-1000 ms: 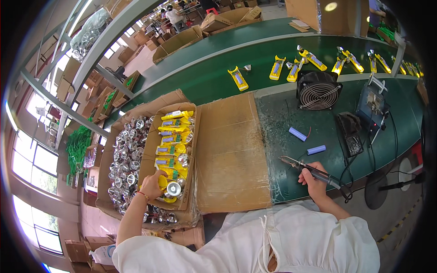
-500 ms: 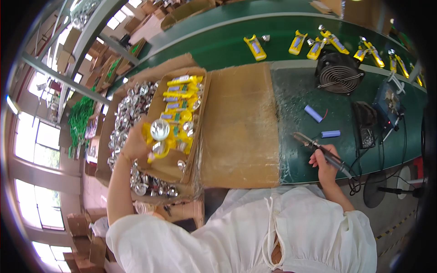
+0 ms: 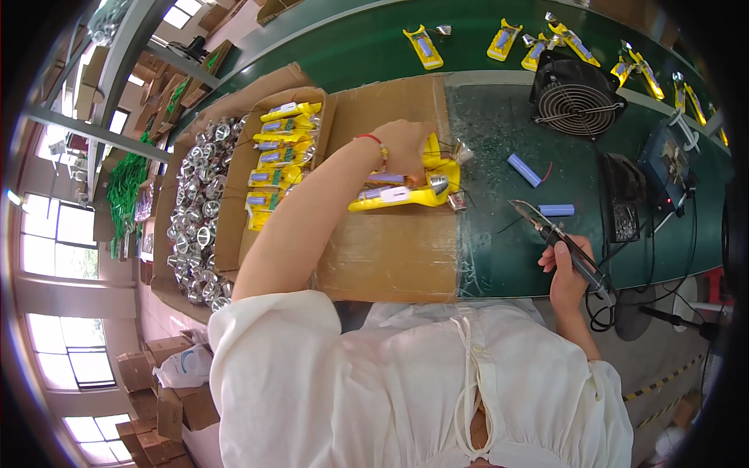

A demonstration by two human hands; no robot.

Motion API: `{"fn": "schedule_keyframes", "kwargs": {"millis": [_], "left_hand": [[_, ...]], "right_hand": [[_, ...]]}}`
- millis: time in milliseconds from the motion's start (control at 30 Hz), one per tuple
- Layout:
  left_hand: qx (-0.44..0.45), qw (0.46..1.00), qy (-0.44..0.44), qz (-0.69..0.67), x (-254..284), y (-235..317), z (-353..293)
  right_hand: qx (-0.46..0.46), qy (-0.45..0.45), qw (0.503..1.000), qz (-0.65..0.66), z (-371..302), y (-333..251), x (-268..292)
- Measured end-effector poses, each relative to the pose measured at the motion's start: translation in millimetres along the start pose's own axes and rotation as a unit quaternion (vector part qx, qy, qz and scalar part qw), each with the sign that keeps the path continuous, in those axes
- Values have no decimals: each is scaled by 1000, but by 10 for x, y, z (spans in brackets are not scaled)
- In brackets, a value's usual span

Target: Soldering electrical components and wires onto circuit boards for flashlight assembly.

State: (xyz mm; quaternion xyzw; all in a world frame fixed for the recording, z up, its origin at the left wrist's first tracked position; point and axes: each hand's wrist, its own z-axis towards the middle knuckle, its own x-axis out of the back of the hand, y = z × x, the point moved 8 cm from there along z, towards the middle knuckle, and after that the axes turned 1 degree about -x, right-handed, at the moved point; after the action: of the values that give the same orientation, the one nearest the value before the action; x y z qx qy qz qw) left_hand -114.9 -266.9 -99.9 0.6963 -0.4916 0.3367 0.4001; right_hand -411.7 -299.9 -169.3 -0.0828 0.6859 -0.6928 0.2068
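My left hand (image 3: pixel 406 148) is closed around a few yellow flashlight housings (image 3: pixel 406 196) over the cardboard sheet. Blue battery cells show inside the housings, and small silver reflector cups (image 3: pixel 439 184) sit at their right ends. How the fingers grip is partly hidden by the back of the hand. My right hand (image 3: pixel 568 269) wraps round the handle of a soldering iron (image 3: pixel 573 261), its tip pointing up and left. Just beyond the tip, a blue battery cell (image 3: pixel 556 210) lies on the green mat, with a second blue cell (image 3: pixel 523 170) with a red wire farther off.
A cardboard tray (image 3: pixel 320 148) of yellow housings stands left, beside a box of silver reflector cups (image 3: pixel 187 242). A black fan (image 3: pixel 577 105), black holder (image 3: pixel 622 203) and blue soldering station (image 3: pixel 665 175) stand right, cables trailing. Several yellow housings (image 3: pixel 424 48) lie on the far green belt.
My left hand has moved right from the tray, bringing yellow flashlight housings over the cardboard sheet. My right hand still holds the soldering iron in about the same place.
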Motion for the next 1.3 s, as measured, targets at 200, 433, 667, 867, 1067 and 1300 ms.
{"fn": "schedule_keyframes", "kwargs": {"millis": [200,433,667,867,1067,1300], "left_hand": [[47,998,-6,34,-161,-30,264],[-8,995,102,-14,-3,-101,150],[-45,991,128,8,246,-177,340],[-24,992,115,52,120,-166,621],[15,909,395,-129,500,-184,-471],[4,954,297,-48,-619,13,-1086]], "right_hand": [[-15,14,1000,2,47,64,161],[-19,15,1000,0,109,79,123],[-26,18,999,-8,69,75,138],[-28,30,999,-12,36,110,141],[-28,29,999,-18,56,48,101],[-6,-26,1000,-8,120,-75,-191]]}}
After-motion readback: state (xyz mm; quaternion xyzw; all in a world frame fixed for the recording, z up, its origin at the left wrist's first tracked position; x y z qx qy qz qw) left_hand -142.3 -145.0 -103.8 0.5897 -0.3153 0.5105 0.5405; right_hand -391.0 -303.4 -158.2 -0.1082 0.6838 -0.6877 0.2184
